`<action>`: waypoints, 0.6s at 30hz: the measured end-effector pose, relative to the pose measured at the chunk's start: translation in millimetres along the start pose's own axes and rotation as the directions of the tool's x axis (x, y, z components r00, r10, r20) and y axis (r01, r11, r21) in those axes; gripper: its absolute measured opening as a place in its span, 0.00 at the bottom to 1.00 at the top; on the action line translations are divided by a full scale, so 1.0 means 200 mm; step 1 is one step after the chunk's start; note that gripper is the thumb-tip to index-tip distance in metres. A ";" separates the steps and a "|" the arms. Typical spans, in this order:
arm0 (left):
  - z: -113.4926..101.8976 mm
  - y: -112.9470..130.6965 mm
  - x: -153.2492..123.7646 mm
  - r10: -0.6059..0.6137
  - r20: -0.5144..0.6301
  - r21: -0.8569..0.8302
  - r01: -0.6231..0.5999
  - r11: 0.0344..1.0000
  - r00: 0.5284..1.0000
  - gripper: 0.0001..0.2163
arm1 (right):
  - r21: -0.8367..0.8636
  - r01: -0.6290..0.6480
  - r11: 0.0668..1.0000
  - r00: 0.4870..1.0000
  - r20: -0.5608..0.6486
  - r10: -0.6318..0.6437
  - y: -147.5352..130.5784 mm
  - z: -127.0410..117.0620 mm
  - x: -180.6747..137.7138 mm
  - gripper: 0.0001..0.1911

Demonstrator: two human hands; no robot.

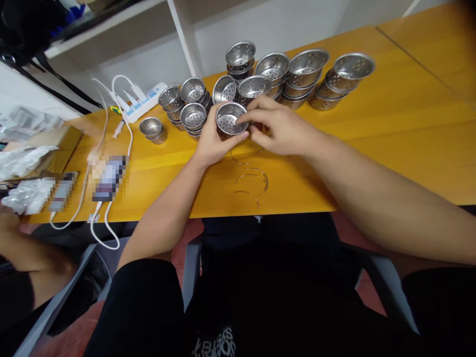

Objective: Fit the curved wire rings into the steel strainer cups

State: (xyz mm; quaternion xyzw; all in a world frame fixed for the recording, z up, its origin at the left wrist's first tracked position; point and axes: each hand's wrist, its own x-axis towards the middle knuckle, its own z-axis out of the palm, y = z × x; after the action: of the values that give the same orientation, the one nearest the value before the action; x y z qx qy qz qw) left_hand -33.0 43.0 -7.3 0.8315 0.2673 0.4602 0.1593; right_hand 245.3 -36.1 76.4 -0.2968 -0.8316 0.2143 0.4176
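My left hand (213,141) is wrapped round a small perforated metal cup (231,119), which is held just above the table with its open top facing me. The fingers of my right hand (273,126) are bent together at the cup's right rim, one fingertip reaching over the edge. Whatever they pinch there is hidden. Several thin curved wires (266,182) lie on the table below my hands. Close behind the held cup stand stacks of similar perforated cups, among them a front stack (193,116) and one with a tilted cup (225,90).
More cup stacks (308,69) line the back, the rightmost (351,69) near a table seam. At left are a short stack (151,128), a white power strip (147,104), a phone (109,178) with white cables and plastic bags (28,161). Another person's arm (33,253) shows lower left.
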 end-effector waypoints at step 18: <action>-0.06 0.14 -0.01 -0.050 0.143 -0.140 0.071 0.988 0.988 0.47 | -0.098 0.083 0.992 0.963 0.265 -0.055 -0.09 -0.32 0.00 0.16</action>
State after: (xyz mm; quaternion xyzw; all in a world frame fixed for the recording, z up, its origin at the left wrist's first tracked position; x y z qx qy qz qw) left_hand -36.5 19.7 11.6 0.8393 0.2465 0.4143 0.2515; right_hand 291.4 -41.7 123.1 -0.2589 -0.8997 0.1915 0.2946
